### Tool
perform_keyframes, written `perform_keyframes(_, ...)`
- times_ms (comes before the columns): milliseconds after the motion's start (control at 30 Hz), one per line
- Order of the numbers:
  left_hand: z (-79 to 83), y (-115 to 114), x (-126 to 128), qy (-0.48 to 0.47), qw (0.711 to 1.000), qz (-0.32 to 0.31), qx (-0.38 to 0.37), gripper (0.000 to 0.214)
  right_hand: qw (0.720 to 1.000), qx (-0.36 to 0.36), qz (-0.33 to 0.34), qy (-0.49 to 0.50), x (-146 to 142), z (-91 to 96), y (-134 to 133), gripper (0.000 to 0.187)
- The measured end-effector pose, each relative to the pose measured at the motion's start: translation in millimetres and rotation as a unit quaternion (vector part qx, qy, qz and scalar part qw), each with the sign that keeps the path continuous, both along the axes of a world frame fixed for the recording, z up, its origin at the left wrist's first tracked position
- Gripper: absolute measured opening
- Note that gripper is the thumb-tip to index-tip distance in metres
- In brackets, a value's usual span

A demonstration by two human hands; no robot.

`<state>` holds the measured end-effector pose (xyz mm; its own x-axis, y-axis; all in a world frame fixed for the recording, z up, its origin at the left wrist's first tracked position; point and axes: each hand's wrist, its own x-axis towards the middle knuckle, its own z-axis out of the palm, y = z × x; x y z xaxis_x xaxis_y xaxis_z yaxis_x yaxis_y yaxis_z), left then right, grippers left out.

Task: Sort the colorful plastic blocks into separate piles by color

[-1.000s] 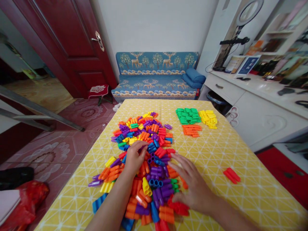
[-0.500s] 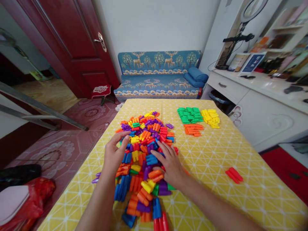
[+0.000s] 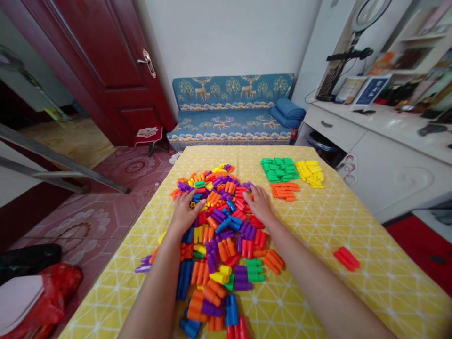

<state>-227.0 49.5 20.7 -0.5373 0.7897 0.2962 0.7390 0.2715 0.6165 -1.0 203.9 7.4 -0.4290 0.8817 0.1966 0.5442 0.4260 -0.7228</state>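
Observation:
A mixed heap of plastic building blocks (image 3: 199,270) in several colours spreads down the left half of the table. My left hand (image 3: 186,209) lies over the heap's left side, fingers spread, touching blocks near a yellow ring-shaped end. At the heap's right edge is my right hand (image 3: 259,203), also open, its fingertips beside red and purple blocks. Neither hand grips anything that I can see. Apart from the heap sit a green block group (image 3: 278,169), a yellow block group (image 3: 310,173) and an orange block group (image 3: 284,190). A red block (image 3: 346,259) lies alone at the right.
A yellow patterned cloth (image 3: 303,226) covers the table. Beyond its far edge stands a blue sofa (image 3: 229,125). White drawers (image 3: 342,136) are on the right, and a small stool (image 3: 149,134) stands by the red door (image 3: 116,61).
My right hand has moved away from me, from the heap's middle to its upper right edge, uncovering blocks there. My left hand has shifted slightly forward and right.

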Motion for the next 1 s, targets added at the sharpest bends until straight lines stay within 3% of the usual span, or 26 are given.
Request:
perform_keyframes(100,8.4,5.8,19.1,0.031,0.997,-0.064,-0.014,0.055,0.996,-0.054,0.059,0.034,-15.2,2.9,-12.8,0.064)
perform_keyframes(233,21.6,11.8,39.4,0.066,0.988,-0.140,0.009,0.054,0.979,-0.105,0.148,0.097,-24.9,30.7,-46.2,0.069)
perform_keyframes(367,25.7,10.1,52.2,0.059,0.979,-0.194,0.012,0.051,0.937,-0.158,0.263,0.169,-8.4,58.5,-73.1,0.063)
perform_keyframes(433,25.0,6.3,55.7,0.070,0.980,-0.186,-0.015,0.048,0.920,-0.171,0.289,0.201,9.4,63.9,-79.5,0.059)
perform_keyframes(500,23.7,2.6,57.4,0.085,0.983,-0.156,-0.040,0.040,0.937,-0.144,0.252,0.195,32.6,60.5,-80.7,0.053)
perform_keyframes(600,22.6,-0.2,58.1,0.088,0.986,-0.124,-0.062,0.032,0.986,-0.051,0.110,0.117,72.2,40.3,-77.9,0.042)
perform_keyframes(700,22.8,0.1,58.7,0.089,0.987,-0.115,-0.071,0.033,0.998,-0.010,0.032,0.048,104.1,14.9,-79.7,0.039)
perform_keyframes(800,23.3,0.1,59.9,0.099,0.986,-0.114,-0.070,0.034,0.999,-0.020,0.024,0.027,114.2,1.2,-90.6,0.038)
perform_keyframes(1000,23.9,-3.3,59.0,0.101,0.984,-0.126,-0.070,0.041,0.992,-0.032,0.094,0.073,91.2,2.5,-115.5,0.041)
